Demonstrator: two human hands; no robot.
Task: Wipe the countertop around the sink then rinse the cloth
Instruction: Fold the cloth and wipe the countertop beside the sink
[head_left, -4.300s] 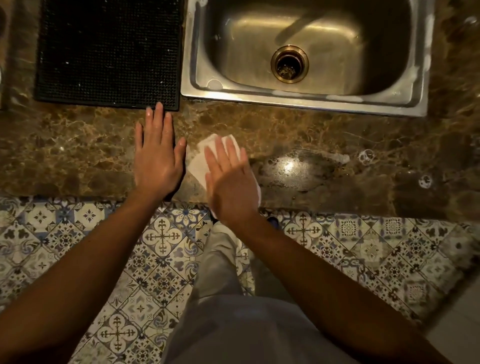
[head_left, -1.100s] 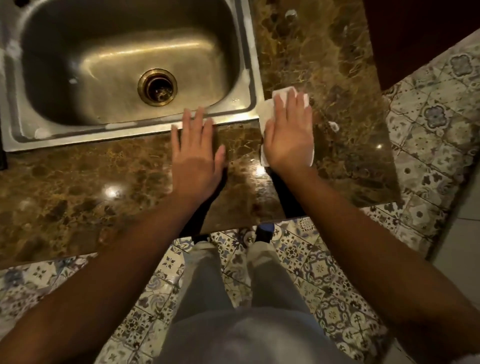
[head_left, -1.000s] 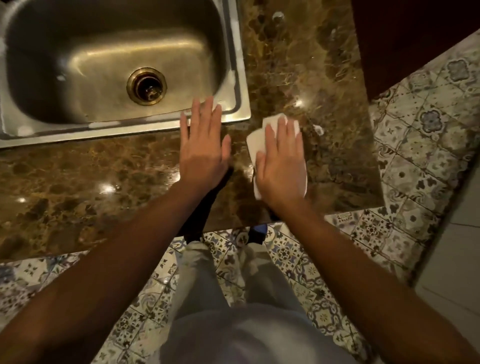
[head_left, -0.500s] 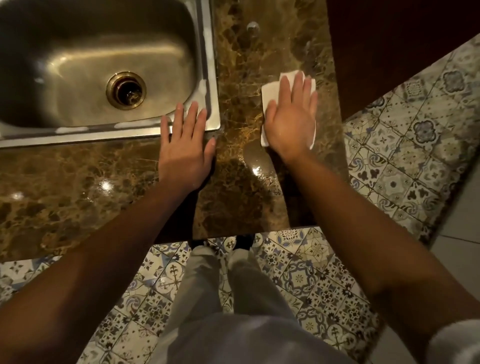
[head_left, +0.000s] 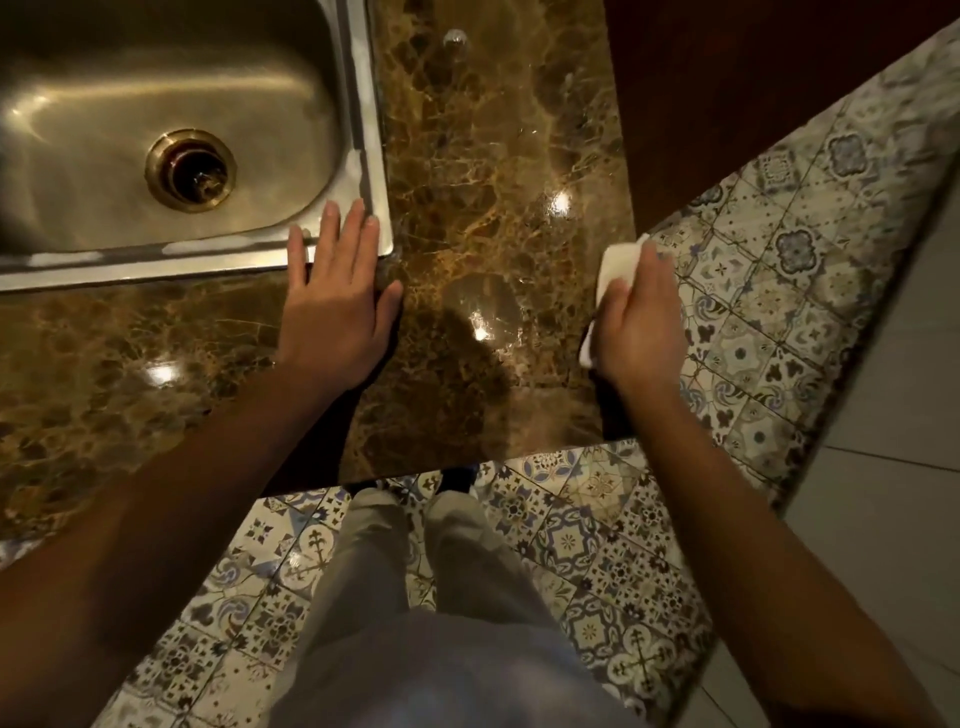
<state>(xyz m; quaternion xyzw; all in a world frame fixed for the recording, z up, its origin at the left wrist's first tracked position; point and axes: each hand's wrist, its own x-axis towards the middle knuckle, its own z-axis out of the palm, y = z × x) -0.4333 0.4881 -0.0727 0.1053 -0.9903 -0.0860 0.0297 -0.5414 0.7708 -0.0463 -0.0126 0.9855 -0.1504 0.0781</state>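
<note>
While standing at the corner of the brown marble countertop, looked straight down into the steel sink at ten o'clock. Saw only a brass-ringed drain in its basin, with pale streaks along the near rim.

Kept the left hand spread flat, palm down, near the centre of view. Laid its fingertips on the sink's near right corner, with the heel and thumb on the marble just beside the rim. Held nothing in it.

Reached the right hand out to three o'clock, at the right edge of the counter. Gripped the white cloth there, fingers bent over it and over the edge. Left one corner of the cloth showing past the fingertips towards one o'clock and a strip along the thumb side. Could not tell how much of the cloth lay on top and how much hung over the side.

Had bare, glossy marble between the two hands, marked by several bright reflections. Noted a narrow strip of counter running up to twelve o'clock between the sink rim and the right edge, with a small pale blob on it. Met a dark reddish panel beyond that edge at one o'clock. Saw patterned floor tiles at three and six o'clock, and grey trousers close against the near edge.
</note>
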